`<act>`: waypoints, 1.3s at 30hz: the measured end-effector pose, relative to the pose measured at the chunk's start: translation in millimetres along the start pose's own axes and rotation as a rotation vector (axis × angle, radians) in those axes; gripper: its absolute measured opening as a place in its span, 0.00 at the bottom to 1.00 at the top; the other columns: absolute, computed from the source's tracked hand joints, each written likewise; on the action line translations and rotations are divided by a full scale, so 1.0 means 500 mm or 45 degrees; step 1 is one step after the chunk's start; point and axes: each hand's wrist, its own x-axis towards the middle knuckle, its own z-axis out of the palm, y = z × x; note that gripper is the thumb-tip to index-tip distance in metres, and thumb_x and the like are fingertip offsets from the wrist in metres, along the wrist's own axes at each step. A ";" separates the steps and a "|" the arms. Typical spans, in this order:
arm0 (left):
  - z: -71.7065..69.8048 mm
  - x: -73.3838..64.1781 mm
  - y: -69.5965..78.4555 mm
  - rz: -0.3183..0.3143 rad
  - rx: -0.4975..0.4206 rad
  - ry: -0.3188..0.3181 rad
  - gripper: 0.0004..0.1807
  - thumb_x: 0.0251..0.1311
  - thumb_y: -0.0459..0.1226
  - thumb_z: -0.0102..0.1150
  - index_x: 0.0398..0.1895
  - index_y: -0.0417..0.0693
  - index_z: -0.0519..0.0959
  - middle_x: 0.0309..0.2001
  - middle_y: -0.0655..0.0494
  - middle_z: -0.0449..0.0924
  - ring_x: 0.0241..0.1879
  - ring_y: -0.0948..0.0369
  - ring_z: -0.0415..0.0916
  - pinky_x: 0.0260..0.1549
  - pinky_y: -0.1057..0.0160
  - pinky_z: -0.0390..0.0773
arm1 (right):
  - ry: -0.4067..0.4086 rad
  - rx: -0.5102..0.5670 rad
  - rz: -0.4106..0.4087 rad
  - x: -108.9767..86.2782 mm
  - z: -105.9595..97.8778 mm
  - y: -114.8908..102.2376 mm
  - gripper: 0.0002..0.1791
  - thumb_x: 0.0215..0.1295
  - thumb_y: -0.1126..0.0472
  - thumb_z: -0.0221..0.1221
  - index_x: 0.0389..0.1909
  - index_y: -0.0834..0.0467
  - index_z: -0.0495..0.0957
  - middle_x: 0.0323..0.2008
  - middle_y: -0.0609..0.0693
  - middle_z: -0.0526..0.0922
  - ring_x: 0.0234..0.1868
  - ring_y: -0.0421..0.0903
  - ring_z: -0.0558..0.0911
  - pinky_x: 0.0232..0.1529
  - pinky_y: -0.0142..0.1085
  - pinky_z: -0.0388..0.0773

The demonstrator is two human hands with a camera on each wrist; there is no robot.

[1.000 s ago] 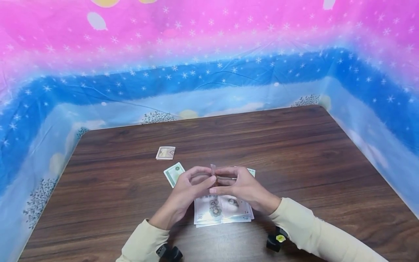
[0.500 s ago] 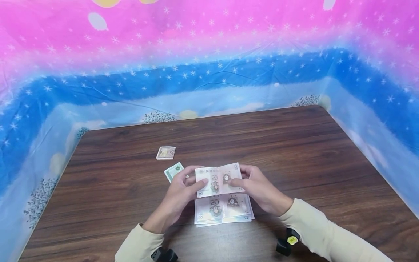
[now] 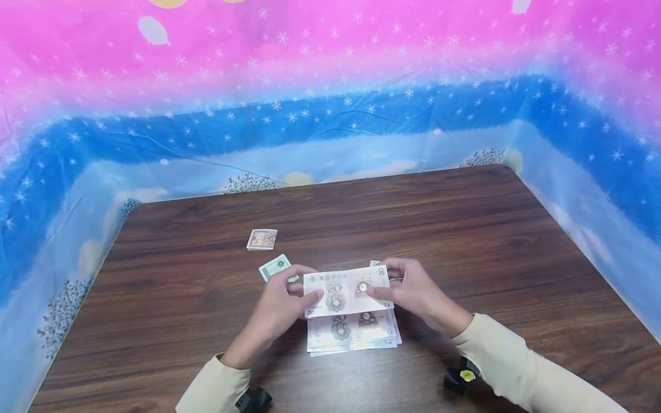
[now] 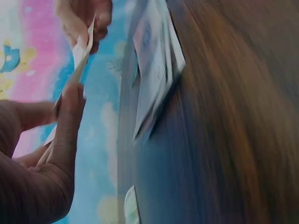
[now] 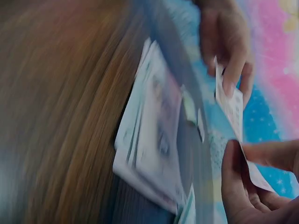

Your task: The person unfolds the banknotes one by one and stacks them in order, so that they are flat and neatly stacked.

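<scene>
A pinkish 20 banknote (image 3: pixel 346 301) is spread between both hands, raised above the table. My left hand (image 3: pixel 281 304) pinches its left end, thumb on the printed face and fingers behind. At the other end, my right hand (image 3: pixel 415 292) pinches it the same way. A crease runs down the middle of the note, and both wrist views show it nearly edge-on. Just below lies a stack of unfolded banknotes (image 3: pixel 330 338), a similar 20 note on top, partly covered by the held one in the head view.
Beyond the left hand lies a green folded banknote (image 3: pixel 273 267), partly hidden by the fingers. Farther back is a small folded brownish banknote (image 3: pixel 261 240). A corner of another greenish note (image 3: pixel 375 263) shows behind the right hand. Everything rests on a dark wooden table (image 3: pixel 465 229).
The note was folded edge-on between the fingertips; it has been unfolded toward the camera and flattened. The hands have drawn apart, and the note has come slightly lower over the stack.
</scene>
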 end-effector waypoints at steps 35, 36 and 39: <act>-0.042 -0.017 -0.013 0.212 0.831 0.017 0.13 0.61 0.38 0.70 0.47 0.44 0.83 0.16 0.65 0.74 0.14 0.66 0.70 0.16 0.64 0.69 | 0.308 -1.082 -0.285 0.036 -0.066 0.056 0.24 0.53 0.53 0.77 0.46 0.63 0.83 0.39 0.54 0.81 0.40 0.50 0.78 0.41 0.49 0.75; -0.044 -0.018 -0.014 0.201 0.824 0.018 0.13 0.61 0.38 0.70 0.48 0.44 0.83 0.16 0.65 0.74 0.14 0.66 0.70 0.16 0.64 0.69 | 0.307 -1.089 -0.276 0.038 -0.069 0.058 0.25 0.52 0.53 0.77 0.46 0.64 0.83 0.39 0.55 0.81 0.41 0.50 0.78 0.41 0.50 0.75; -0.051 -0.020 -0.014 0.179 0.803 0.016 0.14 0.62 0.38 0.70 0.48 0.45 0.83 0.15 0.64 0.74 0.13 0.65 0.70 0.17 0.63 0.69 | 0.306 -1.108 -0.265 0.043 -0.074 0.064 0.26 0.51 0.54 0.78 0.47 0.65 0.83 0.40 0.56 0.81 0.41 0.51 0.78 0.42 0.50 0.76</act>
